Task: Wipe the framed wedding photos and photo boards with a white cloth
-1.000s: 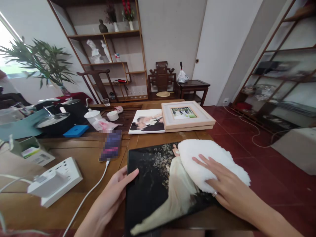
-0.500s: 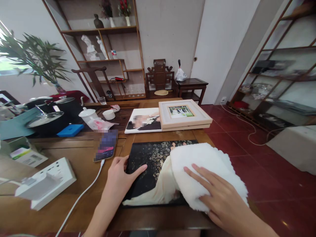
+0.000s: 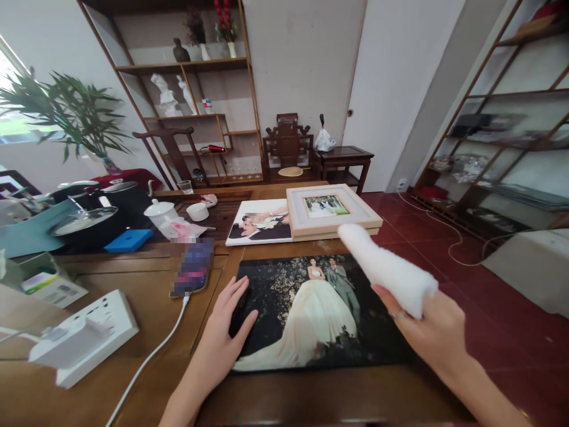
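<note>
A dark wedding photo panel [image 3: 275,320] lies flat near the table's front edge, printed with a couple, one in a long white gown. My left hand [image 3: 226,320] rests on its left edge, thumb and fingers spread apart. Above the panel's right side, my right hand [image 3: 429,332] grips a fluffy white cloth [image 3: 386,267], which is bunched and seen nearly edge-on. The cloth covers part of the panel's right edge from view.
Behind the panel lie a white photo board [image 3: 258,222] and a light wood picture frame [image 3: 355,216]. To the left are a charging phone [image 3: 193,270], a power strip [image 3: 84,338], a blue box [image 3: 128,239] and black pots [image 3: 86,222]. The white cable [image 3: 151,356] crosses the table.
My right hand has lifted the cloth off the panel, uncovering the printed couple. My left hand has shifted slightly, its fingers now lying flatter along the edge.
</note>
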Demonstrator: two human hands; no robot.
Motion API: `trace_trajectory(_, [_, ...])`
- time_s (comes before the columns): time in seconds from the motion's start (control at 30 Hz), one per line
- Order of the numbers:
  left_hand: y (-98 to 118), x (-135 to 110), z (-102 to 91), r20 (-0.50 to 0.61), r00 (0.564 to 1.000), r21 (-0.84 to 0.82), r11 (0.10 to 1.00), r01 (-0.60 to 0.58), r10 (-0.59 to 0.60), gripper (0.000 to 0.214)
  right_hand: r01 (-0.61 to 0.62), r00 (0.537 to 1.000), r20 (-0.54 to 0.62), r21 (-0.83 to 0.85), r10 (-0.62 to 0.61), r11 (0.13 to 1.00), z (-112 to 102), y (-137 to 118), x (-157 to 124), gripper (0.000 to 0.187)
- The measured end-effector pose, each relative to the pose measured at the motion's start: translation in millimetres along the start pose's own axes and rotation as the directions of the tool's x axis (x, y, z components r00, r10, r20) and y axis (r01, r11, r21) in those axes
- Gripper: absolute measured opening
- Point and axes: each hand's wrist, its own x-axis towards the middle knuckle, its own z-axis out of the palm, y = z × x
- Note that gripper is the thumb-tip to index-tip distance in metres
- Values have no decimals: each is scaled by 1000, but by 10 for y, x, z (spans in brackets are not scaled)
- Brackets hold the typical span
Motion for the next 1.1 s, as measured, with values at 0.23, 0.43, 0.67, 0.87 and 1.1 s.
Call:
trace_trajectory(0.23, [59, 13, -11, 18, 999, -1, 999, 35, -35, 41, 127, 796, 531, 322, -290, 938, 319, -32, 229, 25])
trace_trajectory(0.43, [111, 12, -43, -26, 996, -2, 997, 81, -81, 42, 81, 770, 583, 316, -261, 945, 341, -94, 177, 35])
trace_trajectory(0.67, [119, 8, -61, 84, 996, -91, 995, 47, -39, 42, 104, 772, 579, 292, -262, 951, 313, -49, 195, 37])
trace_trajectory(0.87, [103, -1, -46, 133, 991, -37, 999, 21, -16, 41, 100, 783, 584, 222, -215, 970, 474, 87, 295, 33])
trace_trajectory(1.1, [104, -5, -25, 96, 995, -25, 999, 28, -26, 40, 119, 767, 585, 275, -264, 954, 514, 62, 241, 38])
